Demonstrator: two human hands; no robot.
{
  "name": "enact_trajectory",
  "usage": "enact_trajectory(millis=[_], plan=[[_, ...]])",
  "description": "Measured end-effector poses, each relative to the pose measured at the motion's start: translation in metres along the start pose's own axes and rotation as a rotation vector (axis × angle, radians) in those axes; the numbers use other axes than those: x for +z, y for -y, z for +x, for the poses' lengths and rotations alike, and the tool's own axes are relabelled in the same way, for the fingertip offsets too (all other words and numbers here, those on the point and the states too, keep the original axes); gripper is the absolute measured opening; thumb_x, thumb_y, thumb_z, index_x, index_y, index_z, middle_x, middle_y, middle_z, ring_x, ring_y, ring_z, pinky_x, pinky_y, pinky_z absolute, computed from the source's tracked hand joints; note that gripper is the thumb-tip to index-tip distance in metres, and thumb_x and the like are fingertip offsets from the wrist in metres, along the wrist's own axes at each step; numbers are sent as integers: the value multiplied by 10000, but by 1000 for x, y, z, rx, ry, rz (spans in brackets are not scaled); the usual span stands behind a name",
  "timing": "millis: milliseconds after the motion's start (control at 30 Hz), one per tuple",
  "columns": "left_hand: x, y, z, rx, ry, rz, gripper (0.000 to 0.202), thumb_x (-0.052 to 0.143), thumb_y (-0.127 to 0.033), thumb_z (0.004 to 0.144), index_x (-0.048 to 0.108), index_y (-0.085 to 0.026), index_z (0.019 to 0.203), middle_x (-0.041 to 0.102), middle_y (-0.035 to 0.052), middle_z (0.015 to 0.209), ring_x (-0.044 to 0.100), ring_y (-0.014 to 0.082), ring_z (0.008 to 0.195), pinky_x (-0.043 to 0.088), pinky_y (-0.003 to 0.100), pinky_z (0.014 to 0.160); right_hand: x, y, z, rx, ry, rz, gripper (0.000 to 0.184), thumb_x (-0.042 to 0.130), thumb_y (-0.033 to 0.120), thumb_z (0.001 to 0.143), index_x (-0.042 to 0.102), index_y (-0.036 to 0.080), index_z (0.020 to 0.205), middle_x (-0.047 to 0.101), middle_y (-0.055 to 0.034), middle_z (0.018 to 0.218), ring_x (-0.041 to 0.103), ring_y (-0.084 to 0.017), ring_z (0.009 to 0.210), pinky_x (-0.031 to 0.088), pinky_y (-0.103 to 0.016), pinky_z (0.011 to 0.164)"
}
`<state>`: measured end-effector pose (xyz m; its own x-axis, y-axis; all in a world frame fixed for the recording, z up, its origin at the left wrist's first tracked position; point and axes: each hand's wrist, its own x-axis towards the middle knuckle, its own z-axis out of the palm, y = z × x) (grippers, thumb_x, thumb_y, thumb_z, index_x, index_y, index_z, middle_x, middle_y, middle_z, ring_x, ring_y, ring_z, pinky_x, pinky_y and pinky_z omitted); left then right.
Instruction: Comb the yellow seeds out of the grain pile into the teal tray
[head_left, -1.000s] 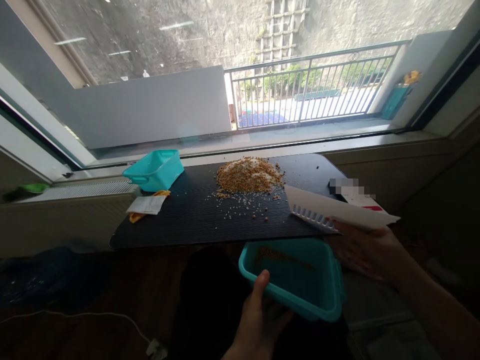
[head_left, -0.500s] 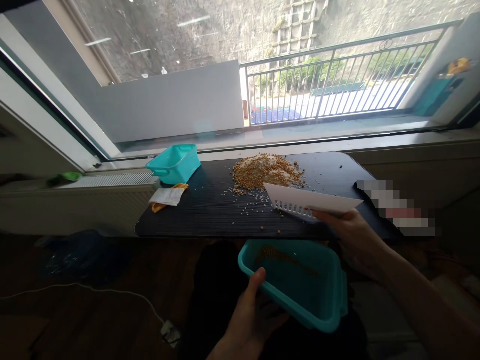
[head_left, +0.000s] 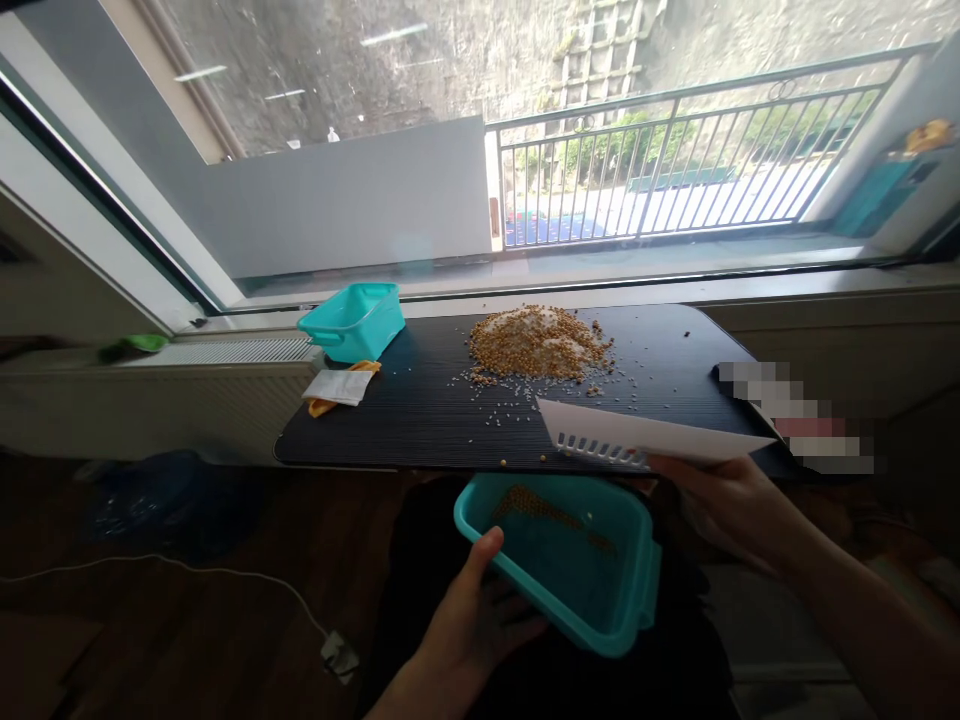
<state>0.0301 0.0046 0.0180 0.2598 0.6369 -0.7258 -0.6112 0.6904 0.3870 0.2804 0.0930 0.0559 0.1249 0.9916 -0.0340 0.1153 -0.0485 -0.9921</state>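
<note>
My left hand is closed round the near left side of a teal plastic basin, thumb over its rim. Some yellow-brown beans lie along the basin's far inner side. My right hand grips a white card with a row of slots along its lower edge, held at the table's front edge above the basin. Beyond the card, a heap of yellow beans mixed with white grains stands on the dark table. Loose white grains and a few beans are scattered in front of the heap.
A second teal basin stands at the table's back left, with a white paper packet on something orange before it. A partly blurred item lies at the right end. The window rises behind; a white cable crosses the floor.
The slotted card has moved toward me and slightly right, down to the table's front edge. The basin has shifted a little left with my left hand.
</note>
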Motion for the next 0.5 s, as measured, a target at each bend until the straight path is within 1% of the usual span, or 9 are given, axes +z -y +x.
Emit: enact_trajectory(millis=[33,100,200,300,400,500], plan=[[-1,-1,0,2,-9,7,663,571,-517,758,440,-103,1259,570,208,1199,611,309,1017,461,454,900,0,-1,-2,5,38,8,250,774,383,546,749,250,756,737,-22,878,650,-281,917,455,-429,930],[-2,-4,-1,7,-22,20,660,573,-507,759,430,-108,1266,575,204,1194,614,311,1013,465,457,894,5,3,-5,-14,59,25,266,782,366,544,748,263,787,733,-12,912,647,-271,927,440,-426,948],[-6,-8,-2,0,-27,32,665,567,-517,753,433,-111,1262,581,198,1191,608,318,1025,465,463,895,24,14,1,-32,69,65,254,763,379,577,745,256,799,726,-16,956,644,-263,932,459,-425,920],[-11,-9,-3,-4,-19,34,671,558,-534,751,450,-97,1247,576,206,1198,602,321,1038,457,461,905,39,23,9,-6,174,38,282,775,381,552,750,232,790,733,-28,904,644,-262,909,467,-420,902],[-16,-10,-2,7,12,13,658,561,-520,755,453,-97,1247,574,203,1207,596,318,1050,457,455,911,40,22,8,10,225,15,283,773,382,558,751,225,793,735,-30,877,649,-250,863,482,-413,872],[-21,-10,1,10,-17,20,657,570,-524,746,454,-119,1250,591,187,1191,601,317,1042,469,462,891,39,19,4,-10,228,6,270,769,378,569,747,226,791,735,-25,839,650,-234,817,499,-401,834]])
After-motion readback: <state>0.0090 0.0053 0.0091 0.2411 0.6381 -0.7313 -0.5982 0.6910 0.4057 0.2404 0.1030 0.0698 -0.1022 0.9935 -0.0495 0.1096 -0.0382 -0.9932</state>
